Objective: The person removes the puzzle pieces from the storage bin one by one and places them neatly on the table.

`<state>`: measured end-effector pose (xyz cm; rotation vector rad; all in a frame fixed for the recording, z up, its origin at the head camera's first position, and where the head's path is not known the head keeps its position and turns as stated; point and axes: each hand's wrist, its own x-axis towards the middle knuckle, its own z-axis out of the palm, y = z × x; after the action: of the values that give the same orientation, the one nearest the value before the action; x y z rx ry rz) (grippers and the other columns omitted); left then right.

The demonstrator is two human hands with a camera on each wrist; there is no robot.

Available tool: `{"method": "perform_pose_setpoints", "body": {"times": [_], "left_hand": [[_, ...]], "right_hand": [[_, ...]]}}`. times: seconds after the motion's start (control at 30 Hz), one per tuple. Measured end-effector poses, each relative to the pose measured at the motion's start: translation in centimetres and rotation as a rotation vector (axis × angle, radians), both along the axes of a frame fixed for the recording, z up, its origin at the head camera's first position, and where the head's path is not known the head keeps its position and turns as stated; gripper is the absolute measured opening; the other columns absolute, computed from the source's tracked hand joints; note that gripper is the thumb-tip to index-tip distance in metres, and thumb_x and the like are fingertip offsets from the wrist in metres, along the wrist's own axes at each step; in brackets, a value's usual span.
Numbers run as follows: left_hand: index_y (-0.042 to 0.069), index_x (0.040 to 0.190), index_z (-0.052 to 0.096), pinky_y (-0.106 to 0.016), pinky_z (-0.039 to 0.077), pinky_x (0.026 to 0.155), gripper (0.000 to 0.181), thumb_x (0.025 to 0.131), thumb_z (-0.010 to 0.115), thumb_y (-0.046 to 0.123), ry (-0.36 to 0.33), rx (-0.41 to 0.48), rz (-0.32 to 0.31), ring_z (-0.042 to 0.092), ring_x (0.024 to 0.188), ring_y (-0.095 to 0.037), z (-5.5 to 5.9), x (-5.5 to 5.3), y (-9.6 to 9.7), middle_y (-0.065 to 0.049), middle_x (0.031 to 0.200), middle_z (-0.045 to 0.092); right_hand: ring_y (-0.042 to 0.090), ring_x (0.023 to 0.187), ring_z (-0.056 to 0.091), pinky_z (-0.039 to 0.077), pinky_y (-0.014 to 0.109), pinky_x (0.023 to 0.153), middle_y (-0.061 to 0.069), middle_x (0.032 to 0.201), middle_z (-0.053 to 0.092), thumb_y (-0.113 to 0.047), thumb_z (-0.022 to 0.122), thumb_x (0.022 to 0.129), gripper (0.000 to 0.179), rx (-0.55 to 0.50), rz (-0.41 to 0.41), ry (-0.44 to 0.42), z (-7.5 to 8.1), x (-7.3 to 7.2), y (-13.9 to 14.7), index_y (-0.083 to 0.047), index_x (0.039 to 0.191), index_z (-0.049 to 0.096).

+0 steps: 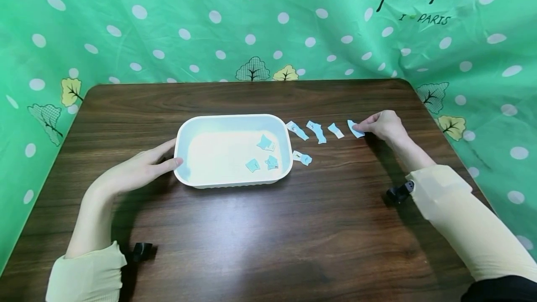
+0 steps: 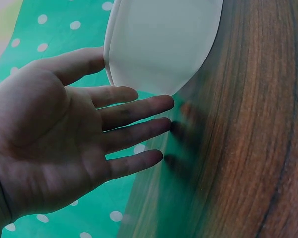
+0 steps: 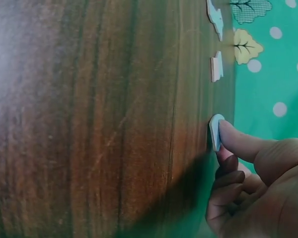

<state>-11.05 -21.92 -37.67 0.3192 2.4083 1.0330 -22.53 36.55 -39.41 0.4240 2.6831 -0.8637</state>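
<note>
Green cloth [image 1: 235, 13] says "PARIS" behind a brown table [image 1: 327, 227].
Right hand [image 1: 387, 127] pinches a blue piece [image 1: 353, 128]; more pieces [image 1: 316, 131], marks too tiny to read, lie left of its fingertips. Left hand [image 1: 138, 169]: fingers spread, thumb touching the white tub [image 1: 218, 162].

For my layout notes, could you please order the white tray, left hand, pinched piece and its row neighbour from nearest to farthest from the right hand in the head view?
1. Pinched piece: held by the right hand.
2. Row neighbour: just to the pinched piece's left.
3. White tray: farther left.
4. Left hand: at the tray's left end.
</note>
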Motion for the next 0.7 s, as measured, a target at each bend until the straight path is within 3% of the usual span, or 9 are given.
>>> {"method": "perform_pose_setpoints", "body": {"times": [0.13,0.37,0.53,0.6,0.7], "left_hand": [[0.040,0.164,0.017,-0.065,0.032,0.117,0.069,0.105,0.049,0.055,-0.002,-0.007,0.006,0.027,0.155,-0.032,0.0,0.0,0.0,-0.002,0.168,0.032],[0.038,0.165,0.018,-0.064,0.032,0.117,0.069,0.106,0.050,0.053,-0.009,0.021,-0.001,0.028,0.154,-0.029,0.1,-0.1,0.1,0.000,0.168,0.032],[0.038,0.165,0.017,-0.064,0.032,0.117,0.069,0.106,0.050,0.054,-0.007,0.008,0.000,0.029,0.154,-0.031,0.1,-0.2,0.1,-0.001,0.168,0.032],[0.038,0.165,0.017,-0.064,0.032,0.116,0.070,0.106,0.050,0.054,-0.007,0.000,0.001,0.028,0.154,-0.032,0.1,-0.2,0.0,-0.002,0.169,0.030],[0.038,0.165,0.016,-0.065,0.032,0.116,0.070,0.106,0.049,0.054,-0.006,-0.002,-0.002,0.026,0.155,-0.033,0.1,-0.2,-0.1,-0.002,0.170,0.028]], "right_hand": [[0.045,0.135,0.046,0.037,0.062,0.113,0.029,0.145,0.054,-0.045,0.082,0.087,0.041,0.050,-0.013,0.057,-0.2,0.1,-0.1,-0.006,0.100,0.082],[0.035,0.119,0.048,0.042,0.052,0.098,0.023,0.131,0.060,-0.043,0.083,0.087,0.048,0.023,-0.056,0.148,-0.5,0.4,-0.4,-0.001,0.110,0.077],[0.023,0.103,0.049,0.041,0.037,0.083,-0.003,0.100,0.067,-0.049,0.084,0.084,0.053,-0.038,-0.061,0.215,0.6,0.3,-1.1,-0.005,0.112,0.076],[0.019,0.093,0.049,0.042,0.032,0.075,-0.012,0.085,0.064,-0.052,0.083,0.084,0.054,-0.069,-0.035,0.241,1.3,0.3,-1.6,-0.007,0.113,0.075],[0.014,0.084,0.050,0.043,0.026,0.067,-0.018,0.077,0.061,-0.052,0.082,0.085,0.051,-0.121,0.034,0.285,2.5,0.3,-2.7,-0.010,0.114,0.076]]}}
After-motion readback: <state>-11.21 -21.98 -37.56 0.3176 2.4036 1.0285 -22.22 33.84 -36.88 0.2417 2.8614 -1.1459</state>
